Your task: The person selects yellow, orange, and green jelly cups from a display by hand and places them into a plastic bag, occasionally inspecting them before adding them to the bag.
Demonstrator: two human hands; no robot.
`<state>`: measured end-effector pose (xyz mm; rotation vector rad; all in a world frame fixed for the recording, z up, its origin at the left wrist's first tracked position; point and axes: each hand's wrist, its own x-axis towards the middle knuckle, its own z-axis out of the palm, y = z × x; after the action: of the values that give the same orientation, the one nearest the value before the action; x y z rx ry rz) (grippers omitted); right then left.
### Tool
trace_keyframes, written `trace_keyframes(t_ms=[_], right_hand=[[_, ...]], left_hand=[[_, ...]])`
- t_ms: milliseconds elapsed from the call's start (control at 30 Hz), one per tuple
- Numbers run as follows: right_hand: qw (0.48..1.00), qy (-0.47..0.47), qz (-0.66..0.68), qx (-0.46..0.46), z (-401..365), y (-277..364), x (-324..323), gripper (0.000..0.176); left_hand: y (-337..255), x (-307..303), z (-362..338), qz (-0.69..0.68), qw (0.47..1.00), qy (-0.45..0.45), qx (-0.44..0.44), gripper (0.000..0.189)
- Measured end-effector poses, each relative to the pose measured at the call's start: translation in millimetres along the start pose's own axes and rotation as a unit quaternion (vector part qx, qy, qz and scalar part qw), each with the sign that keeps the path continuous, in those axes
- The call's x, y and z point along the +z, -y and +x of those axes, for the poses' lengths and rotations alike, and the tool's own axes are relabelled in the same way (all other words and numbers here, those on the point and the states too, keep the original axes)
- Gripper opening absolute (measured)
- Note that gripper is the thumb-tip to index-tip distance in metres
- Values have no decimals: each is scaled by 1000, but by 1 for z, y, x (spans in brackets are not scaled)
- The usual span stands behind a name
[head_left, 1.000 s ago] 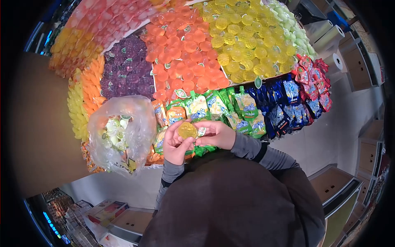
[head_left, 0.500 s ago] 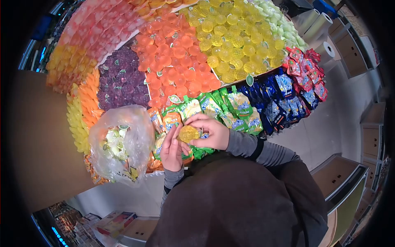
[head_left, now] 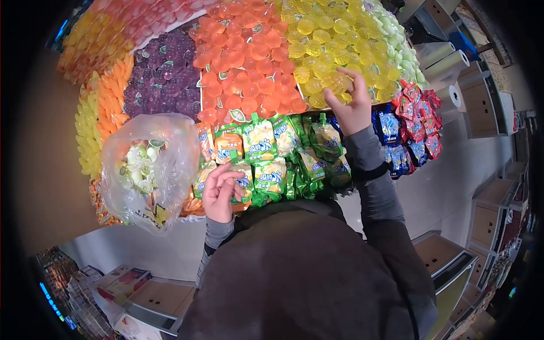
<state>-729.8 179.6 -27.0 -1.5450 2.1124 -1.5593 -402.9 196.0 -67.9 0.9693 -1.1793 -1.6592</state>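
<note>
My right hand (head_left: pixel 357 110) reaches over the pile of yellow jelly cups (head_left: pixel 317 42). Its thumb and fingers curve around one round, textured yellow jelly cup (head_left: pixel 338 84), low over the others. Loosely bent, with nothing in it, my left hand (head_left: pixel 220 195) hovers at the near edge, by the green jelly drink pouches (head_left: pixel 269 175). Left of that hand sits a clear plastic bag (head_left: pixel 175 150) with pale green and white jelly cups (head_left: pixel 140 164) inside.
Orange jelly cups (head_left: pixel 249 73) and purple ones (head_left: pixel 161 79) lie left of the yellow pile. Blue pouches (head_left: pixel 390 127) and red packets (head_left: pixel 416 116) hang at the right corner. Rolls of plastic bags (head_left: pixel 447 65) stand beyond. A brown panel (head_left: pixel 54 181) borders the left side.
My right hand has carried the yellow jelly cup from beside my left hand up and right to the yellow pile. My left hand stays near the pouches; the view has shifted.
</note>
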Motion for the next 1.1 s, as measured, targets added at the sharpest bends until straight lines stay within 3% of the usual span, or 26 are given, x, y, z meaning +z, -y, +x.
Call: trace_keyframes(t_ms=[100,233,333,467,567,700,800,900,1000,1100], right_hand=[[999,0,8,40,7,-20,11,45],[990,79,-93,-68,1,-30,29,39],[982,95,-133,-95,-1,-32,42,36],[973,92,-202,-63,2,-42,56,37],[960,144,-233,-51,10,-45,60,39],[963,149,-210,-76,12,-47,60,40],[993,115,-12,29,30,-41,41,41],[998,-50,39,27,63,-33,19,42],[996,-89,-26,-13,97,-53,13,41],[992,-14,-125,-6,120,-84,23,39]], left_hand=[[0,0,1,-2,1000,-5,-1,30],[0,-1,3,1,1000,-3,0,30],[-1,-3,4,3,1000,-3,7,31],[-3,-1,5,8,1000,-7,5,32],[0,-1,6,8,1000,-4,6,32],[0,-3,6,2,1000,5,5,33],[-2,-6,7,-9,1000,-4,19,33],[-6,-5,3,-16,999,-21,19,31],[-5,-1,7,-13,1000,-14,19,31],[-5,3,10,-9,1000,7,20,32]])
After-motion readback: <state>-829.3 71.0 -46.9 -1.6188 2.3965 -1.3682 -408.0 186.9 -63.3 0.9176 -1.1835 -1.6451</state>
